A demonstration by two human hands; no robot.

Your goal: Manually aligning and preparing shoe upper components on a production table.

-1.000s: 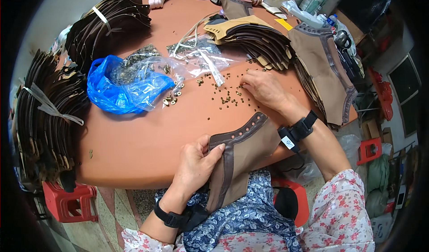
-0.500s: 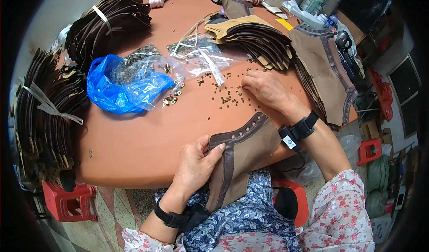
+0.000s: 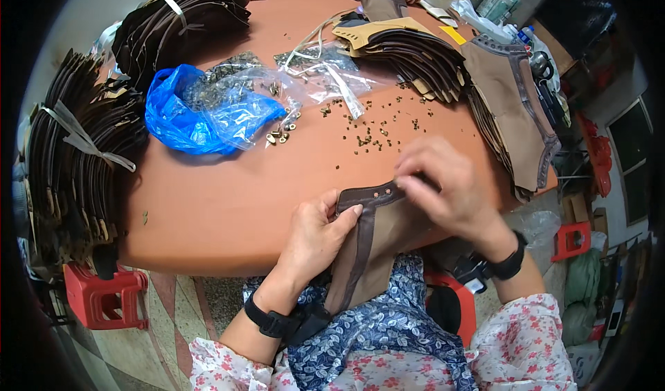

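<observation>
My left hand (image 3: 313, 235) grips a brown shoe upper (image 3: 384, 242) by its edge, thumb on top. The upper has a dark leather border with a row of small holes, and it slants over the table's front edge and my apron. Above the border's far end is my right hand (image 3: 454, 190), its fingers curled in a pinch. Whatever lies between those fingertips is too small or hidden to make out. The right hand covers several of the holes. Beyond it, small brass-coloured metal pieces (image 3: 367, 141) are scattered on the table.
The orange-brown table (image 3: 208, 214) carries a blue plastic bag (image 3: 170, 124) and clear bags of metal bits (image 3: 325, 62). Bundled dark uppers (image 3: 83, 148) stand at the left, with another stack (image 3: 409, 55) farther back. More brown uppers (image 3: 509, 107) lie at the right edge. Red stools (image 3: 104, 297) stand below.
My right hand has moved from the scattered metal pieces toward me, to the holed border of the upper. The left hand keeps its hold, and the view has shifted slightly.
</observation>
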